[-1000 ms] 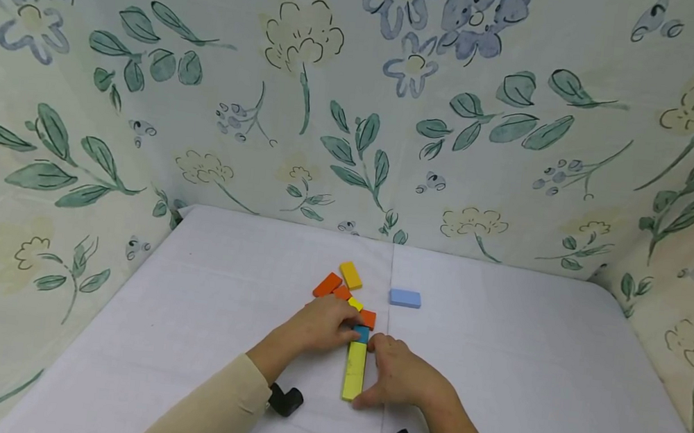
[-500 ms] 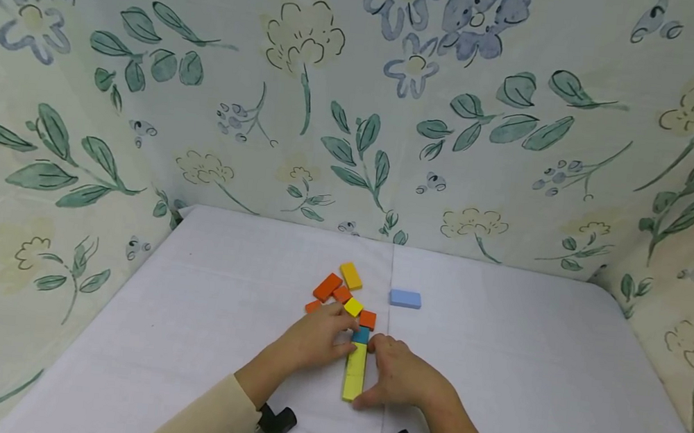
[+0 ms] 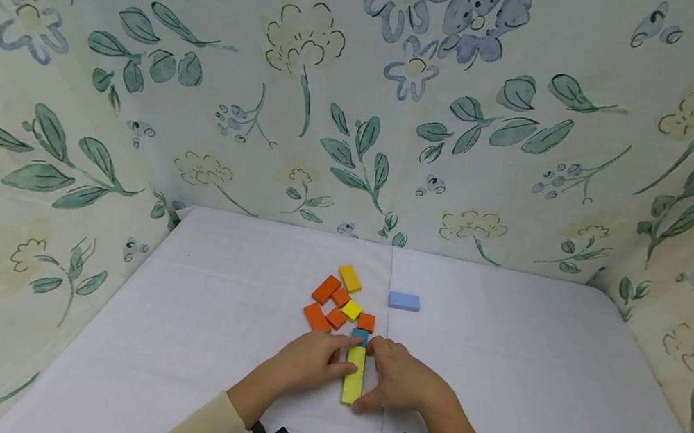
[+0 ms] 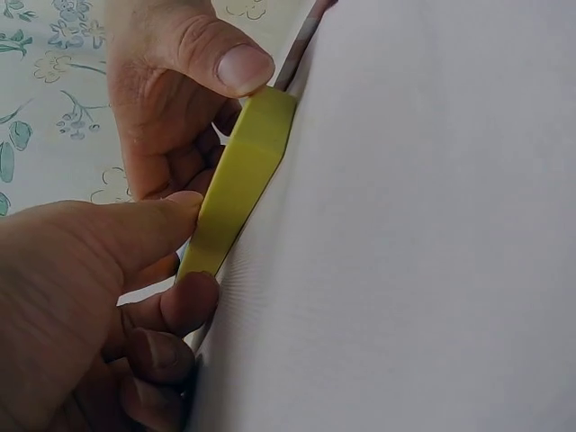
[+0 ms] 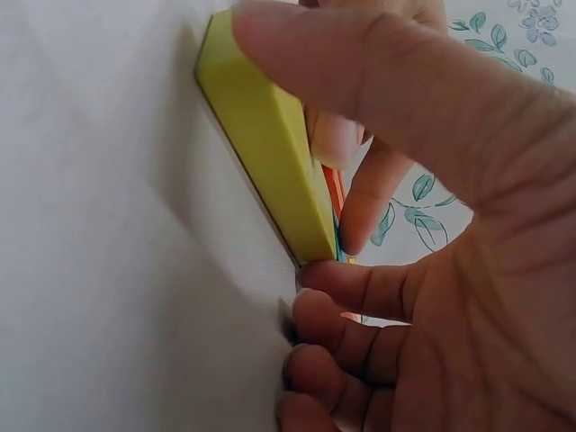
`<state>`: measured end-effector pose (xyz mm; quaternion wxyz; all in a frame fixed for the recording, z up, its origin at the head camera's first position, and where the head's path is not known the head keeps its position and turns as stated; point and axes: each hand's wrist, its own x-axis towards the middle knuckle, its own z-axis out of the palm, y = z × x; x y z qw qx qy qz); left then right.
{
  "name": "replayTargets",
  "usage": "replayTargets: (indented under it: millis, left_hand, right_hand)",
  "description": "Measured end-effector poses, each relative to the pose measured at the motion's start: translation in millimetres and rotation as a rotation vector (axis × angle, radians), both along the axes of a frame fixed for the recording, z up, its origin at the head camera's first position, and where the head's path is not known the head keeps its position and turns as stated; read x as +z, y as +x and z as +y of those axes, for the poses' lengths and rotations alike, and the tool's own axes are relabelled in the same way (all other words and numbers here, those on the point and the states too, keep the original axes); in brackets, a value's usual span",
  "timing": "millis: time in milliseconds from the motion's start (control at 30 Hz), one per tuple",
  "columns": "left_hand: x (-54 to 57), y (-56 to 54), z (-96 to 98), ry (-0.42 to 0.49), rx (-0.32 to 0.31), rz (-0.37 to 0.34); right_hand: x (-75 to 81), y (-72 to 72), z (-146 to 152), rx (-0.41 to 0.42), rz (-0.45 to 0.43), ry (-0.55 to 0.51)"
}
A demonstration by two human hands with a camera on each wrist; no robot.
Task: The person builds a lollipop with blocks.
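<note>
A long yellow block strip [image 3: 352, 384] lies lengthwise on the white cloth, with a small blue block [image 3: 359, 334] at its far end. My right hand [image 3: 403, 379] grips the yellow strip from the right: the thumb [image 5: 333, 54] is at its near end, and the index finger is beside its far end. From the left, my left hand [image 3: 308, 359] touches the row. Its index fingertip rests on the blue block and its thumb [image 4: 153, 225] on the yellow strip; the remaining left fingers are bent. The blue block is partly covered by the left index finger.
Beyond the hands lies a loose cluster of orange blocks [image 3: 326, 289], with a small yellow block [image 3: 351, 310] among them and a longer yellow block [image 3: 350, 278] behind. A light blue block [image 3: 404, 301] lies apart to the right. Floral fabric [image 3: 354, 140] rises behind the table.
My left hand has drawn back toward me from the blue block's far end, its index finger now on top. More orange blocks are uncovered. The right hand has kept its place.
</note>
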<state>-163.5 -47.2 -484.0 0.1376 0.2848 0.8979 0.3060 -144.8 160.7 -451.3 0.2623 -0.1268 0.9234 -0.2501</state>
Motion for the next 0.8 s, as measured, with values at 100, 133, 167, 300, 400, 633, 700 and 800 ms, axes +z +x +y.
replayTargets:
  millis: [100, 133, 167, 300, 400, 633, 700, 800]
  left_hand:
    - [-1.0, 0.8, -0.7, 0.005, -0.003, 0.003]
    - [-1.4, 1.0, -0.9, 0.007, -0.003, 0.005]
    - [-1.8, 1.1, -1.1, 0.01, -0.004, 0.008]
    - [-3.3, 0.3, -1.8, 0.016, -0.007, 0.021]
    - [-3.2, 0.0, -3.0, 0.024, -0.009, 0.016]
    - [0.8, 1.2, -5.5, 0.046, -0.004, -0.008]
    - [1.0, 1.6, -5.6, 0.045, -0.005, -0.009]
    - [1.5, 1.9, -5.2, 0.046, -0.006, -0.008]
  right_hand:
    - [-1.7, -0.3, 0.4, 0.006, 0.004, 0.0]
    - [-2.1, -0.3, 0.5, 0.006, 0.007, 0.001]
    - [-2.4, -0.3, 0.7, 0.007, 0.008, 0.001]
    - [-2.9, -0.4, 0.7, 0.01, 0.016, 0.0]
    - [-2.9, 0.4, -0.1, 0.011, 0.018, 0.001]
    - [-0.5, 2.3, -2.5, 0.013, 0.018, 0.011]
    - [-0.7, 2.6, -2.5, 0.014, 0.02, 0.014]
    - [-1.1, 2.3, -1.8, 0.017, 0.026, 0.021]
